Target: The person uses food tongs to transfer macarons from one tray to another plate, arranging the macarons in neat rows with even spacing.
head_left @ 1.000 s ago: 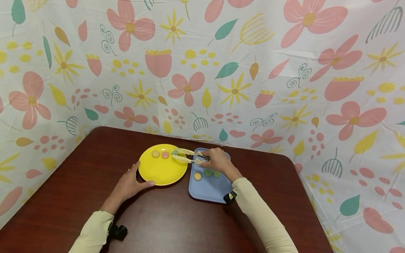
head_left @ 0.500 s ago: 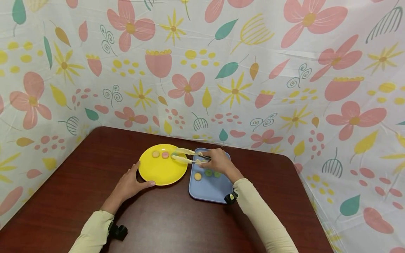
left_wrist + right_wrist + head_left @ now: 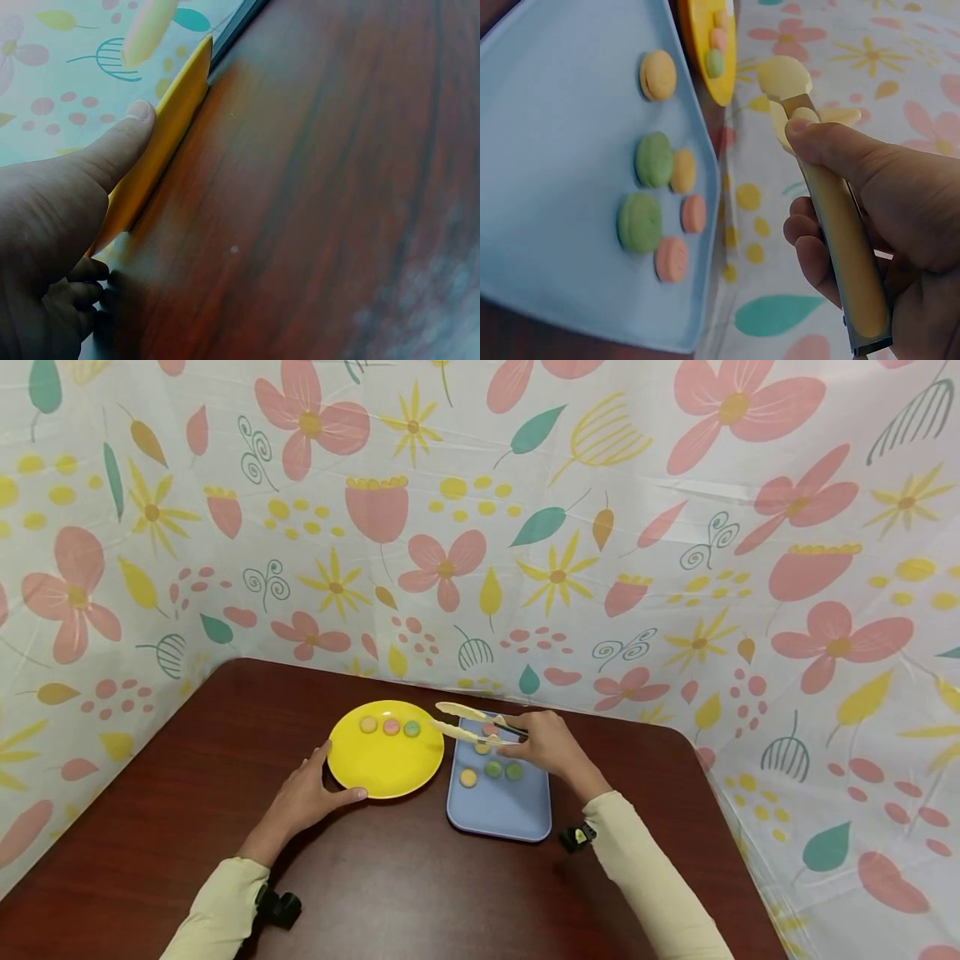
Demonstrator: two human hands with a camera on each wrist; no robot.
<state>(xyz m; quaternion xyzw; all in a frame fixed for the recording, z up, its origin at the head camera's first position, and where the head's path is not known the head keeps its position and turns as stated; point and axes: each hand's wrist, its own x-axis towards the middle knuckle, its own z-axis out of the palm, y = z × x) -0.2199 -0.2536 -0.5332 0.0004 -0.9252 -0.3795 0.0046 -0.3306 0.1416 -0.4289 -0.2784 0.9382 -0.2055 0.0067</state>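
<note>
My left hand (image 3: 303, 797) holds the left edge of a round yellow plate (image 3: 386, 768). In the left wrist view, the thumb (image 3: 124, 146) lies along the plate's rim and the other fingers curl below. A yellow macaron (image 3: 368, 725), a pink macaron (image 3: 392, 727) and a green macaron (image 3: 412, 728) sit in a row on the plate. My right hand (image 3: 551, 743) grips cream-tipped tongs (image 3: 461, 710) above a blue tray (image 3: 498, 818). The tong tips are apart with nothing between them. Green, yellow and pink macarons lie on the tray, among them a green one (image 3: 654, 160).
Both dishes stand side by side on a dark brown wooden table (image 3: 405, 877). A floral sheet (image 3: 480, 527) hangs behind the table's far edge. Black wrist cameras are strapped at the left sleeve (image 3: 225, 902) and right sleeve (image 3: 645, 877).
The tongs have let go of the green macaron, leaving it on the plate beside the pink one. My right hand has drawn back rightward over the tray. The left hand stays put.
</note>
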